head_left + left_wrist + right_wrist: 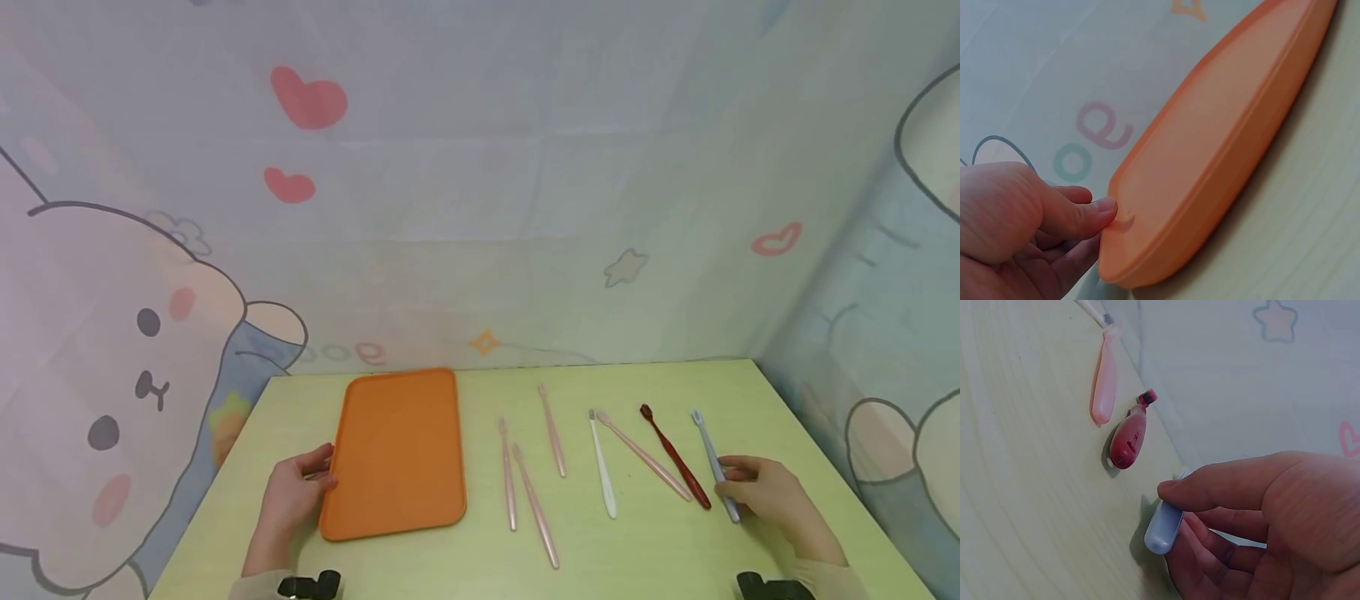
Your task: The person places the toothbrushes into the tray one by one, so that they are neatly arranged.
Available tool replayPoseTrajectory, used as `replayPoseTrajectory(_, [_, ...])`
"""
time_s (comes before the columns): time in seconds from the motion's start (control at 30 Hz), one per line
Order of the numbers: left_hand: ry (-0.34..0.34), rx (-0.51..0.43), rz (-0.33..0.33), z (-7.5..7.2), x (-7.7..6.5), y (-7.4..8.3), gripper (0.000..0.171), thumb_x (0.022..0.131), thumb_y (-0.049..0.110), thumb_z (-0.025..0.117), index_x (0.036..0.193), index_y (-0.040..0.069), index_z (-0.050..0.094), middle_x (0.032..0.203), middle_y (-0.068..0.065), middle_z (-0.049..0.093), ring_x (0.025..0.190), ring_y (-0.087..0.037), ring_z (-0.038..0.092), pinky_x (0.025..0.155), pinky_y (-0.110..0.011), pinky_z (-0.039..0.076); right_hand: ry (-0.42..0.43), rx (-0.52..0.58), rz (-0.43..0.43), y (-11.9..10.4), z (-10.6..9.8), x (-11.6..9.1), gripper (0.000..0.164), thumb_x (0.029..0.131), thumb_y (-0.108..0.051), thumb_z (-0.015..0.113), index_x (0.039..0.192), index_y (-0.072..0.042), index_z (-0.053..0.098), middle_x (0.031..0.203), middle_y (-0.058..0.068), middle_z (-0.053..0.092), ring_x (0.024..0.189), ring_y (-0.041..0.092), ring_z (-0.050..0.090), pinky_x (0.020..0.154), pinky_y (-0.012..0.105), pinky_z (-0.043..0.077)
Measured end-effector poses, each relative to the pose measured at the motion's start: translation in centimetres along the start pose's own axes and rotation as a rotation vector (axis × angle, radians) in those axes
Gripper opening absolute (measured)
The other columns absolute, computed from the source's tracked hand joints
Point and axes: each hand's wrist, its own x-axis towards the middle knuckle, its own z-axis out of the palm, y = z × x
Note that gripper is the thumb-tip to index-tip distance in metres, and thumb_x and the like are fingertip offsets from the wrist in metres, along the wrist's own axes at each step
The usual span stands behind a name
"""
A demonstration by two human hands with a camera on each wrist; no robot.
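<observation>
With thumb and fingers, my left hand (295, 493) pinches the left rim of an orange tray (397, 454); in the left wrist view the thumb lies over the tray's edge (1210, 119). On the right, my right hand (768, 496) pinches the handle of a light blue toothbrush (712, 458). The right wrist view shows the blue handle end (1163, 531) between thumb and fingers, its bristle head hidden there. Just left of it lies a dark red toothbrush (677, 458), then a pink toothbrush (645, 456) and a white toothbrush (603, 471).
Several more toothbrushes lie between the tray and the white one: a pink toothbrush (553, 433) farther back, and pink toothbrushes (507, 479) nearer the tray. The pale green table (600, 558) meets a patterned cloth backdrop (525, 208) behind and at the sides.
</observation>
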Motion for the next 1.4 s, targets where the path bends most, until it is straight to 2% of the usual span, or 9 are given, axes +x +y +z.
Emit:
replayPoseTrajectory(0.3, [0.02,0.049,0.029,0.0,0.0,-0.3,0.053,0.09,-0.011,0.072,0.142,-0.012,0.061,0.13,-0.031,0.069,0.115,-0.041,0.07,0.076,-0.013,0.051,-0.045,0.073,0.016,-0.4,-0.1,-0.1,0.063,0.096,-0.015,0.078,0.142,0.019,0.054,0.122,0.026,0.072,0.09,0.013,0.067,0.071,0.03,0.06])
replayPoseTrajectory(0.53, [0.021,0.061,0.028,0.0,0.3,-0.1,0.052,0.092,-0.011,0.071,0.143,-0.011,0.061,0.13,-0.031,0.069,0.115,-0.042,0.07,0.077,-0.013,0.05,-0.058,0.142,-0.031,-0.9,0.0,0.0,0.063,0.102,-0.016,0.072,0.147,0.02,0.048,0.136,0.032,0.065,0.093,0.006,0.068,0.076,0.029,0.061])
replayPoseTrajectory(0.67, [0.024,0.066,0.027,0.0,0.4,0.0,0.052,0.092,-0.011,0.071,0.143,-0.011,0.061,0.13,-0.03,0.07,0.114,-0.04,0.07,0.076,-0.014,0.051,-0.066,0.203,-0.06,-2.0,0.7,0.1,0.065,0.102,-0.016,0.073,0.15,0.019,0.046,0.138,0.033,0.061,0.094,0.009,0.07,0.078,0.031,0.063])
replayPoseTrajectory(0.87, [0.028,0.081,0.028,0.1,0.4,0.0,0.051,0.092,-0.01,0.071,0.142,-0.011,0.062,0.128,-0.03,0.071,0.114,-0.041,0.07,0.077,-0.015,0.052,-0.082,0.28,-0.103,-4.4,2.7,0.6,0.064,0.101,-0.014,0.073,0.152,0.013,0.048,0.137,0.031,0.061,0.09,0.013,0.071,0.073,0.03,0.062])
replayPoseTrajectory(0.93, [0.031,0.08,0.028,0.1,0.4,0.1,0.05,0.092,-0.01,0.071,0.141,-0.011,0.063,0.128,-0.03,0.07,0.115,-0.041,0.07,0.08,-0.019,0.056,-0.093,0.302,-0.102,-5.2,3.4,0.8,0.063,0.1,-0.015,0.074,0.153,0.01,0.049,0.136,0.028,0.063,0.077,0.012,0.067,0.062,0.029,0.058])
replayPoseTrajectory(1.0, [0.034,0.078,0.025,0.2,0.4,0.0,0.05,0.091,-0.01,0.071,0.14,-0.012,0.063,0.129,-0.03,0.07,0.115,-0.042,0.07,0.085,-0.028,0.06,-0.099,0.316,-0.116,-6.1,4.3,1.0,0.063,0.101,-0.014,0.073,0.153,0.01,0.049,0.135,0.027,0.063,0.076,0.011,0.066,0.061,0.028,0.057])
replayPoseTrajectory(1.13, [0.037,0.08,0.02,0.2,0.3,-0.1,0.05,0.091,-0.01,0.071,0.14,-0.012,0.063,0.13,-0.03,0.07,0.115,-0.042,0.07,0.09,-0.042,0.061,-0.116,0.362,-0.16,-8.1,6.2,1.6,0.06,0.102,-0.01,0.072,0.152,0.013,0.048,0.135,0.029,0.061,0.089,0.011,0.067,0.072,0.029,0.061])
replayPoseTrajectory(1.2, [0.038,0.081,0.013,0.2,0.2,-0.2,0.05,0.091,-0.01,0.071,0.141,-0.011,0.063,0.13,-0.03,0.07,0.115,-0.041,0.07,0.091,-0.042,0.061,-0.131,0.383,-0.188,-9.2,7.4,2.0,0.059,0.102,-0.009,0.072,0.151,0.014,0.048,0.135,0.03,0.061,0.1,0.015,0.069,0.08,0.031,0.062])
replayPoseTrajectory(1.4, [0.015,0.072,0.012,0.1,0.1,-0.4,0.051,0.093,-0.009,0.071,0.143,-0.01,0.062,0.128,-0.029,0.07,0.115,-0.039,0.07,0.09,-0.036,0.061,-0.185,0.453,-0.23,-12.6,11.2,2.9,0.058,0.099,-0.008,0.074,0.15,0.011,0.053,0.132,0.026,0.064,0.103,0.022,0.07,0.082,0.033,0.063])
